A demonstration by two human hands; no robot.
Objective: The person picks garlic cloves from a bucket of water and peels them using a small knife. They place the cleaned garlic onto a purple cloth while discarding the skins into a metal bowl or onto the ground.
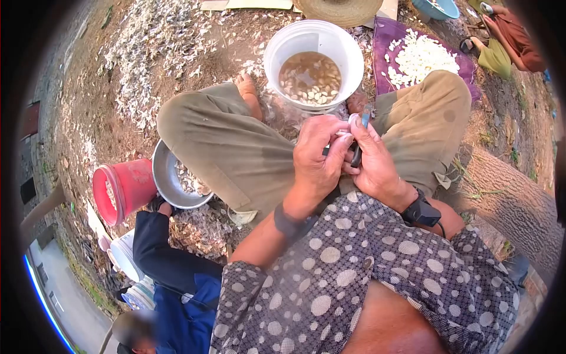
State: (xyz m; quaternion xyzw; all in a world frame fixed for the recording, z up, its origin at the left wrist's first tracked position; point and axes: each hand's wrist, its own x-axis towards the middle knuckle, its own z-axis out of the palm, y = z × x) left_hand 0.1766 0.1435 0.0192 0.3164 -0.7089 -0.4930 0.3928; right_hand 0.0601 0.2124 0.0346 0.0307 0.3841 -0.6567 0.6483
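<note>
My two hands meet above my lap. My left hand [318, 150] is closed, its thumb and fingers pinching a small pale garlic clove [342, 133], which the fingers mostly hide. Wrapped in my right hand [378, 165] is a small knife [356, 157] with a dark handle; a bluish part of it sticks up past the thumb. Just beyond my hands stands a white bucket [272, 56] of cloudy water with garlic cloves [306, 91] in it. Peeled cloves [423, 56] lie heaped on a purple cloth [384, 35] to the right.
Garlic skins [147, 65] litter the ground at left. A metal bowl [168, 183] and a red bucket [132, 186] stand by my left knee, near a seated person in blue [188, 315]. A log [507, 200] lies at right. Beyond are a straw hat [339, 10] and blue basin [439, 9].
</note>
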